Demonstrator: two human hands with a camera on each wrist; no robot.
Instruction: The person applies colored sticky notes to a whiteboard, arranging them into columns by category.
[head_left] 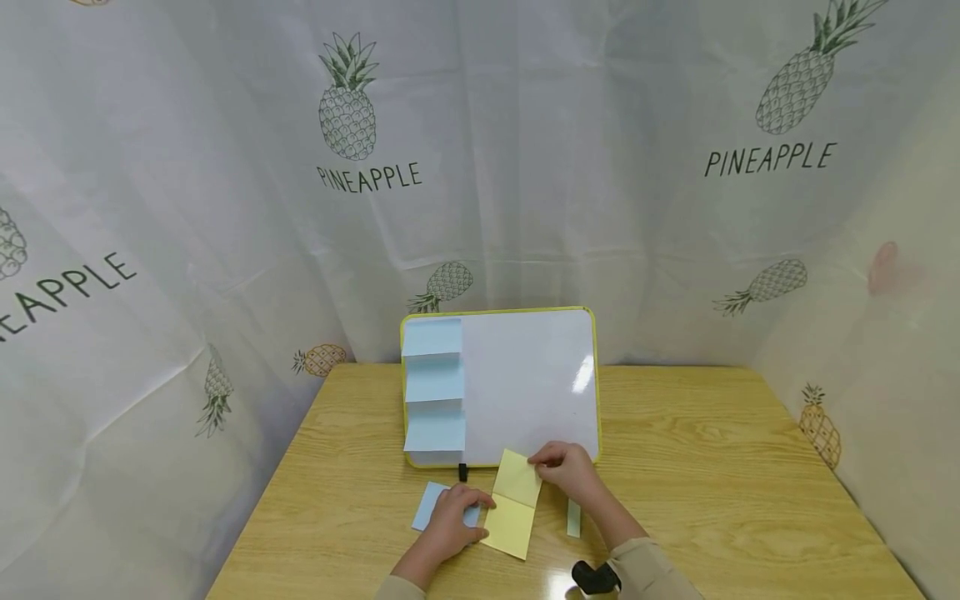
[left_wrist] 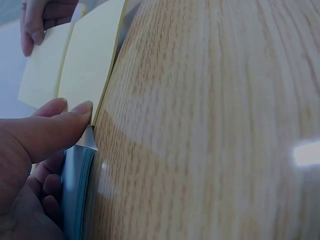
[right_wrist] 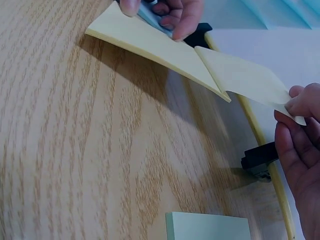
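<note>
My left hand (head_left: 450,523) grips a yellow sticky note pad (head_left: 510,529) by its left side, thumb and index finger at the edge. Its top sheet (right_wrist: 245,75) is folded up and away from the pad, still joined along a crease. My right hand (head_left: 573,473) pinches the free corner of that sheet between thumb and fingers. In the right wrist view the pad is tilted above the table, casting a shadow. A blue sticky note pad (head_left: 427,503) lies under my left hand, partly covered by it.
Behind the hands a yellow-framed whiteboard (head_left: 532,383) leans on black feet (right_wrist: 260,157). Three light blue notes (head_left: 433,382) are stuck down its left side. A pale green pad (right_wrist: 207,226) lies on the wooden table (head_left: 697,467) beside my right forearm. A printed curtain (head_left: 540,167) hangs behind.
</note>
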